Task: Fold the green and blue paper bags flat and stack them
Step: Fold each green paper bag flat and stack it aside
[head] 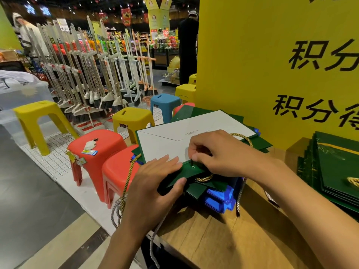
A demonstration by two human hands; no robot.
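Left hand (155, 177) presses the green bag (187, 170) flat — right hand (219, 152) pinches its edge.

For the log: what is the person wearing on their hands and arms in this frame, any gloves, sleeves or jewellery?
Nothing shows. The left hand and right hand are bare, without gloves, and no ring is visible on the fingers that show. The left forearm and right forearm are bare to the frame edge: no sleeve, watch or bracelet in view.
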